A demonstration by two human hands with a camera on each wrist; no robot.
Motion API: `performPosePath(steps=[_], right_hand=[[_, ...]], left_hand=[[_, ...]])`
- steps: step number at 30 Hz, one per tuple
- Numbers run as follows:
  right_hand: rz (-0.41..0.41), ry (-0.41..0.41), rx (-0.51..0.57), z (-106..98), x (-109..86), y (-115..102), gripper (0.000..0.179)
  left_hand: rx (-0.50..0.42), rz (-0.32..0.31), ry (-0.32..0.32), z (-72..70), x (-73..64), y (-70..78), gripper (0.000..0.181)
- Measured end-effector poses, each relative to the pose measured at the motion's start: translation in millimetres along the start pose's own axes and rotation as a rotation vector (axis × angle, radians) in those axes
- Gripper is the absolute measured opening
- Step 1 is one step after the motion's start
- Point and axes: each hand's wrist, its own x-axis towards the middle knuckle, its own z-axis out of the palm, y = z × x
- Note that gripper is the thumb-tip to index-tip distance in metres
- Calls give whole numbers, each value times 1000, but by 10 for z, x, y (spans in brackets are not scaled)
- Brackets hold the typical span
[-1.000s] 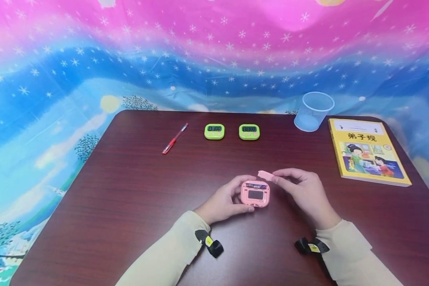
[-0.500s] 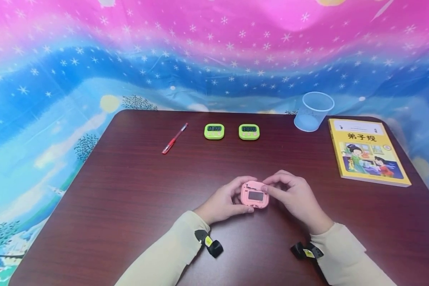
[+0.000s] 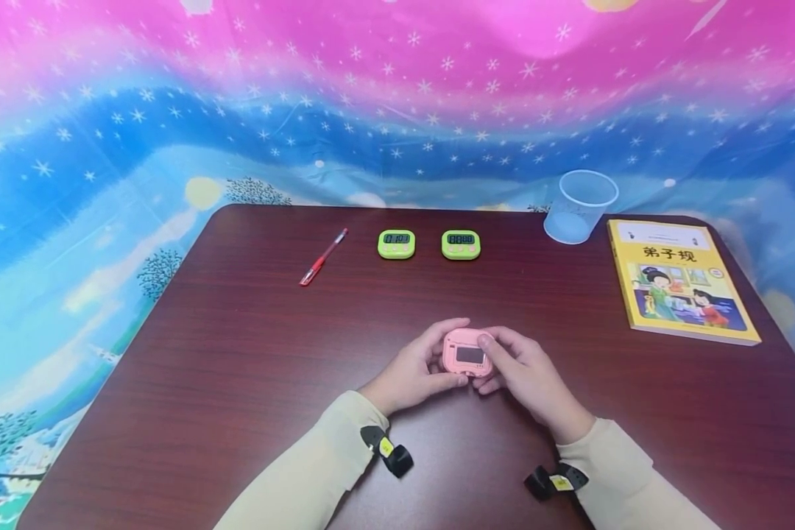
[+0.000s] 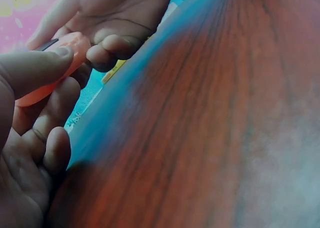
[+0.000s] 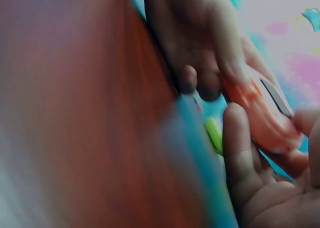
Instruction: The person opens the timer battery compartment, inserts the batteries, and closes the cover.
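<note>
A pink digital timer [image 3: 467,372] is held back side up over the middle of the table, with a dark rectangle [image 3: 470,355] on its back. My left hand [image 3: 411,373] grips its left side, thumb along the lower edge and fingers at the top. From the right, my right hand [image 3: 533,379] pinches the timer, its thumb on the upper right of the back and its other fingers at the side and underneath. The pink battery cover [image 3: 462,337] lies across the top of the back, partly under that thumb. In the right wrist view both hands surround the pink timer [image 5: 270,123].
Two green timers [image 3: 396,244] stand toward the back of the dark wooden table [image 3: 271,353]. To their left lies a red pen [image 3: 323,258]. A clear plastic cup [image 3: 579,210] and a yellow book [image 3: 685,283] are at the back right. A patterned cloth [image 3: 371,110] hangs behind.
My right hand has brought the battery cover leftward onto the timer's back, hiding the battery. Its thumb now rests there and its fingers have come round the timer's right side. The left hand keeps its grip.
</note>
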Motion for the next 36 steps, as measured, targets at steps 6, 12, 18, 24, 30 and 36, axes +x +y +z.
performPosePath(steps=[6, 12, 18, 24, 30, 36], right_hand=[[3, 68, 125, 99, 16, 21, 39], [-35, 122, 42, 175, 5, -6, 36], [-26, 113, 82, 209, 1, -7, 34], [11, 105, 119, 210, 13, -19, 34], [18, 99, 131, 201, 22, -29, 32], [0, 82, 139, 193, 22, -12, 33]], left_hand=[[-103, -76, 50, 15, 30, 26, 61], [-71, -146, 192, 35, 62, 56, 32], [-27, -156, 266, 46, 73, 60, 30], [-46, -165, 268, 52, 87, 68, 29], [-69, -168, 244, 47, 83, 96, 28], [-86, -174, 220, 37, 74, 90, 28]])
